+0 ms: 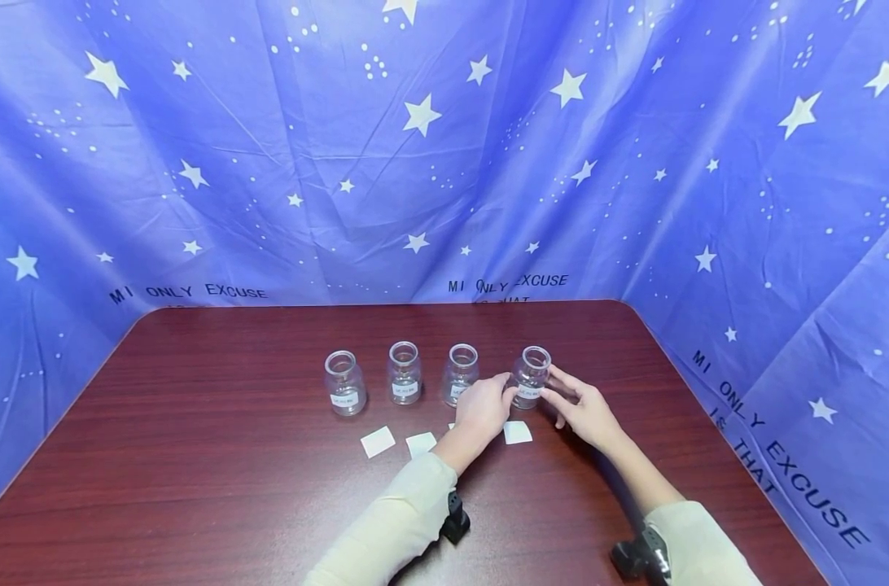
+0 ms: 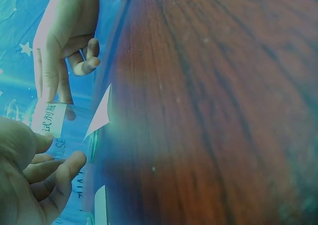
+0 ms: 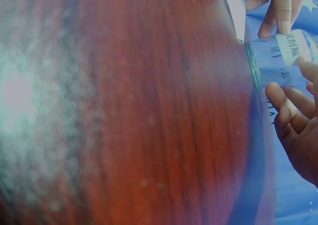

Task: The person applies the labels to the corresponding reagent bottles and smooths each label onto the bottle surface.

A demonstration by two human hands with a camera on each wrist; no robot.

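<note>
A clear glass jar [image 1: 531, 377] with an open top stands at the right end of a row. Its white label [image 3: 292, 48] carries handwritten characters and lies on the side facing the person. From the left, my left hand [image 1: 483, 407] holds the jar, its thumb at the label's edge in the left wrist view. On the other side my right hand [image 1: 589, 413] holds it, thumb on the label and fingers round the glass. In the right wrist view the jar's base shows between the two hands.
Three more labelled glass jars, a left one [image 1: 345, 389], a middle one [image 1: 405, 374] and one [image 1: 459, 373] partly behind my left hand, stand leftward. Several white paper pieces, such as this one [image 1: 377, 442], lie before them on the brown table [image 1: 195, 456]. A blue starry curtain [image 1: 356, 163] hangs behind.
</note>
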